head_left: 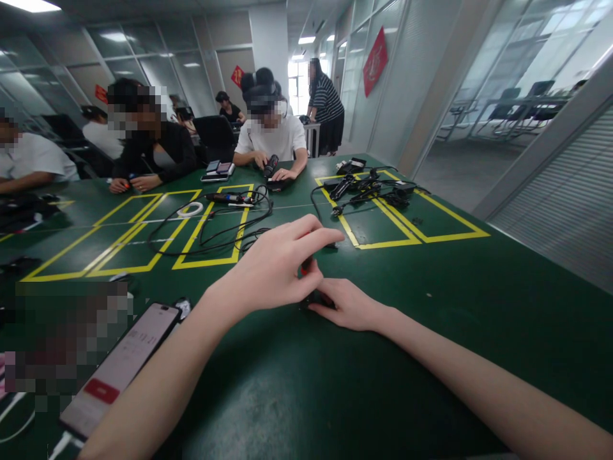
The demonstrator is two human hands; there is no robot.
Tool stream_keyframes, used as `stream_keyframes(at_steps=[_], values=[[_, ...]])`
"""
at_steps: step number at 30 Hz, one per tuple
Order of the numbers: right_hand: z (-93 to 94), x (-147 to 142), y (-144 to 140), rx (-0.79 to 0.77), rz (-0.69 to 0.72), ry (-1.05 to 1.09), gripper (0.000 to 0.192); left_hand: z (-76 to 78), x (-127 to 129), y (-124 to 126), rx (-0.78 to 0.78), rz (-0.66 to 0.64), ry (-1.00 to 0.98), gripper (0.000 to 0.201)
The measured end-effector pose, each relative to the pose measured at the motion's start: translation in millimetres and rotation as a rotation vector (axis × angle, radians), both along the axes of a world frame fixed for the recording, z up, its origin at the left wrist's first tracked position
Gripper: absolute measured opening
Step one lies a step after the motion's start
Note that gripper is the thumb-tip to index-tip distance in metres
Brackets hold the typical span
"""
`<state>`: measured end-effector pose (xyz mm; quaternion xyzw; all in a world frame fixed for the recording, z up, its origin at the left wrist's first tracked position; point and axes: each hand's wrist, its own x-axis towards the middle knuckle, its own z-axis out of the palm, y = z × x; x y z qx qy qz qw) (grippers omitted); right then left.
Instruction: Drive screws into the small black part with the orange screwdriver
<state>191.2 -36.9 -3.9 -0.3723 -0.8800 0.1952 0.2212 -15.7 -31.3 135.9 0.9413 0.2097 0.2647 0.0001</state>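
glass-walled office workroom: long dark green table (431, 332) marked with yellow tape rectangles (211, 230), tangled black cables (215, 233), seated people (271, 137) handling small devices, ceiling strip lights (29, 5).

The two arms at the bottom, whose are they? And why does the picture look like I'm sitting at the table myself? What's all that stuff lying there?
The camera sits on a person's head, so you see their own arms. The left hand and right hand meet over a small dark thing with a red part; it is too hidden to name. They work on a green table marked with yellow tape. A phone lies at the left. Farther off lie black cables and a pile of chargers. Other people sit across the table.
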Motion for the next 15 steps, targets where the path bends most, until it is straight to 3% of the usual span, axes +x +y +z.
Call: stream_keyframes(at_steps=[9,15], values=[[-3.4,-0.2,1.1,0.018,0.011,0.020,0.023,-0.4,0.7,0.1,0.000,-0.020,-0.009,0.045],[-2.3,0.1,0.5,0.020,0.014,0.017,0.026,2.2,0.4,-2.2,-0.017,0.036,0.013,0.048]])
